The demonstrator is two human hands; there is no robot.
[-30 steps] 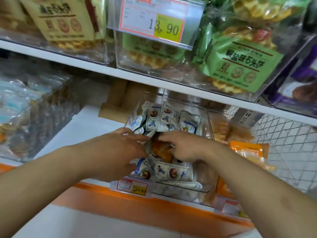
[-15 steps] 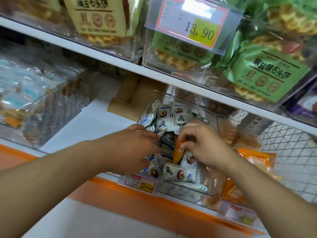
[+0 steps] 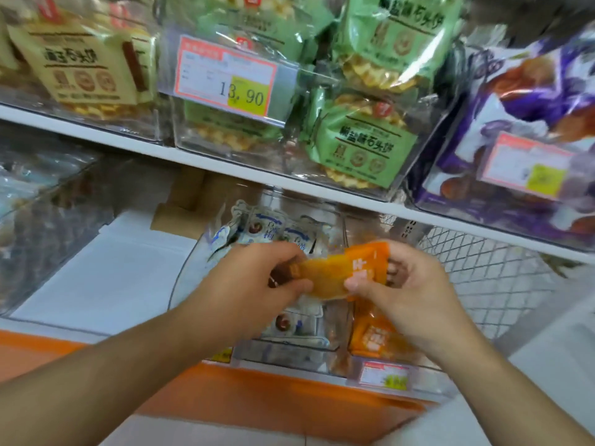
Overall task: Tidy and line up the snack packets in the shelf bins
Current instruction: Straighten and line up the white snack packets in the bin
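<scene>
An orange snack packet (image 3: 341,272) is held flat in the air above the lower shelf bins. My left hand (image 3: 254,284) pinches its left end and my right hand (image 3: 409,284) pinches its right end. Under the hands stands a clear bin (image 3: 286,352) holding several white and blue packets (image 3: 267,226). To its right, a second clear bin (image 3: 428,368) holds more orange packets (image 3: 373,339). My hands hide the middle of both bins.
The upper shelf (image 3: 225,169) carries clear bins of green biscuit bags (image 3: 357,143), yellow bags (image 3: 87,69) and purple bags (image 3: 515,123), with a 13.90 price tag (image 3: 228,82). A wire mesh panel (image 3: 489,272) stands at the right. A large clear bin (image 3: 42,226) sits at the left.
My right hand has lifted the orange packet out of the white and blue packets' bin. My left hand has come up and taken its other end. The camera has tilted upward.
</scene>
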